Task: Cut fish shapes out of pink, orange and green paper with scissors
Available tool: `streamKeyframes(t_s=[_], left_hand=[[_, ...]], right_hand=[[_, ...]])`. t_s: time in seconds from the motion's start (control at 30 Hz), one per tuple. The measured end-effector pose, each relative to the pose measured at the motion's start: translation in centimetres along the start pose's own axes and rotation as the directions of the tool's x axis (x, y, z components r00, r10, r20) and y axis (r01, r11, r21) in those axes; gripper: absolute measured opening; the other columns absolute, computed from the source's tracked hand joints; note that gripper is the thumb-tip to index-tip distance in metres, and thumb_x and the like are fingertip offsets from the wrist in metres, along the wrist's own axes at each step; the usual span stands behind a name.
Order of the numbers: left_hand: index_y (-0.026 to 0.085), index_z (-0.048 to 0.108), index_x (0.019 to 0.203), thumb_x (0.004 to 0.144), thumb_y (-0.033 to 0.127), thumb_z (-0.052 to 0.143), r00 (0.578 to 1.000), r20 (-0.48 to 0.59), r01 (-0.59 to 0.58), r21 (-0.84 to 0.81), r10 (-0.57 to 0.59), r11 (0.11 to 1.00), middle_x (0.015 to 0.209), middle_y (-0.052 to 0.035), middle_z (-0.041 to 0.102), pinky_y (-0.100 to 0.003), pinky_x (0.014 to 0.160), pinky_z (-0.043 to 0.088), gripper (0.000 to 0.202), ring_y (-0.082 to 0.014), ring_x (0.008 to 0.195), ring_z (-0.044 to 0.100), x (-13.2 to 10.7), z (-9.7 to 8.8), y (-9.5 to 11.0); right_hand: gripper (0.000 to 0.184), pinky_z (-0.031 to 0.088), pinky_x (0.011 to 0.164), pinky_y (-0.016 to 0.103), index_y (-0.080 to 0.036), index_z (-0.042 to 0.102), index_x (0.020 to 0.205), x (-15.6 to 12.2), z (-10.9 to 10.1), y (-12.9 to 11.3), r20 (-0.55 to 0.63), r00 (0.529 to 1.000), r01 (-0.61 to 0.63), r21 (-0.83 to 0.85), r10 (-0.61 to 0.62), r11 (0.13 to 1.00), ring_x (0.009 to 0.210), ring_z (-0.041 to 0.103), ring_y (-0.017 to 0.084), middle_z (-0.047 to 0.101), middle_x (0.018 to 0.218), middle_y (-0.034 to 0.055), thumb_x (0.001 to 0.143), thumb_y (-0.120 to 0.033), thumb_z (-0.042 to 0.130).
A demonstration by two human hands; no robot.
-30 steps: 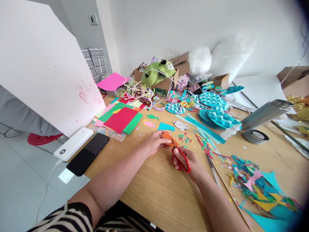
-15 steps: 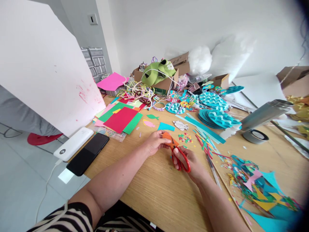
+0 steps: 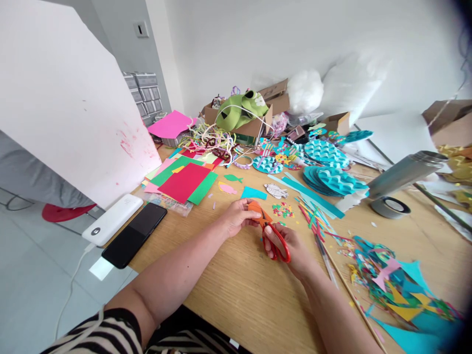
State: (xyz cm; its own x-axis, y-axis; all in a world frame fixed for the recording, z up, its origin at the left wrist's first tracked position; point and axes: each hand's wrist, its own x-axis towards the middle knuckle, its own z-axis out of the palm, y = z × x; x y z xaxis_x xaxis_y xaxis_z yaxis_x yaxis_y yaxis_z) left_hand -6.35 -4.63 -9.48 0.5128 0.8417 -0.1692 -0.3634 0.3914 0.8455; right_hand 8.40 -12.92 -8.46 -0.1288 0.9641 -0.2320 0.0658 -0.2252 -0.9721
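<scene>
My left hand (image 3: 236, 217) pinches a small piece of orange paper (image 3: 257, 209) just above the wooden table (image 3: 236, 290). My right hand (image 3: 291, 248) grips red-handled scissors (image 3: 275, 241), fingers through the loops, with the blades at the orange paper's edge. Both hands meet near the middle of the table, in front of small cut-out paper fish (image 3: 227, 187) and a teal scrap (image 3: 253, 193).
A black phone (image 3: 134, 235) and a white power bank (image 3: 112, 219) lie at the left edge. Red and green sheets (image 3: 183, 180) sit behind them. Teal paper discs (image 3: 334, 179), a steel flask (image 3: 403, 174), a tape roll (image 3: 391, 207) and a scrap pile (image 3: 398, 290) fill the right side.
</scene>
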Motion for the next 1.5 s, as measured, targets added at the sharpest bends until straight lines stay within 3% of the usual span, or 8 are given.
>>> streamKeyframes(t_s=[0.53, 1.07, 1.5], left_hand=[[0.014, 0.055, 0.087, 0.050, 0.018, 0.080, 1.000, -0.003, 0.016, 0.007, -0.016, 1.000, 0.076, -0.0006, 0.065, -0.025, 0.059, 0.047, 0.045, -0.0133, 0.064, 0.062, -0.19, 0.17, 0.34], [0.014, 0.056, 0.090, 0.053, 0.020, 0.080, 0.999, -0.042, 0.010, 0.013, -0.009, 1.000, 0.077, -0.0010, 0.063, -0.022, 0.053, 0.044, 0.045, -0.0123, 0.064, 0.062, -0.20, 0.18, 0.49], [0.015, 0.056, 0.092, 0.054, 0.019, 0.078, 1.000, -0.007, 0.030, 0.033, -0.030, 0.999, 0.079, -0.0019, 0.065, -0.022, 0.054, 0.044, 0.044, -0.0127, 0.066, 0.062, -0.11, -0.06, 0.40]], right_hand=[[0.051, 0.032, 0.043, 0.022, -0.020, 0.047, 0.067, -0.01, -0.03, -0.05, 0.019, 1.000, 0.018, -0.005, -0.018, 1.000, 0.042, 0.050, 0.010, 0.057, 0.053, -0.0015, 0.072, -0.066, 0.067], [0.056, 0.032, 0.041, 0.021, -0.019, 0.047, 0.067, 0.26, -0.12, 0.32, 0.029, 1.000, 0.010, -0.014, -0.009, 1.000, 0.040, 0.049, 0.009, 0.057, 0.052, -0.0016, 0.070, -0.073, 0.063], [0.050, 0.034, 0.043, 0.020, -0.017, 0.056, 0.067, -0.11, -0.17, 0.00, 0.098, 0.995, 0.022, 0.127, -0.035, 0.992, 0.043, 0.047, 0.008, 0.055, 0.056, -0.0006, 0.078, -0.065, 0.063]])
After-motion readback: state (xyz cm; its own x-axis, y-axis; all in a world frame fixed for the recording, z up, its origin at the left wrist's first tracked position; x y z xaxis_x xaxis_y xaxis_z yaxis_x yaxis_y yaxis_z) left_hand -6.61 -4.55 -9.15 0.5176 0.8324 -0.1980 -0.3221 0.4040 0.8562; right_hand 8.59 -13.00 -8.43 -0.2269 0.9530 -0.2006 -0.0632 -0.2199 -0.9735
